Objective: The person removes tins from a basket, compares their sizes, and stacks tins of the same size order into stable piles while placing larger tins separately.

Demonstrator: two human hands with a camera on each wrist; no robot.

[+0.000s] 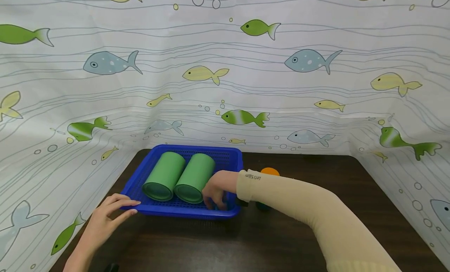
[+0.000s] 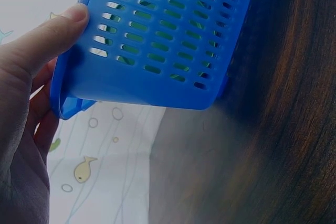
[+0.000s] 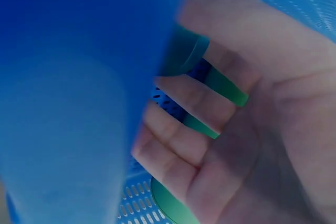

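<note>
A blue plastic basket (image 1: 190,213) with slotted walls stands on the table, two green cylindrical cans (image 1: 164,174) lying side by side in it. My left hand (image 1: 107,217) holds the basket at its front left corner. In the left wrist view, the thumb (image 2: 73,17) lies on the outer side of the rim and the other fingers are behind it. My right hand (image 1: 219,188) reaches down into the basket's front right part, beside the right can (image 1: 195,178). A blurred blue surface hides its fingertips in the right wrist view; I cannot tell whether they pinch anything.
An orange-topped object (image 1: 270,171) stands to the right of the basket, partly hidden by the right sleeve (image 1: 291,192). Dark wooden table (image 1: 281,240) extends in front and to the right. A fish-patterned sheet (image 1: 225,88) encloses the back and sides.
</note>
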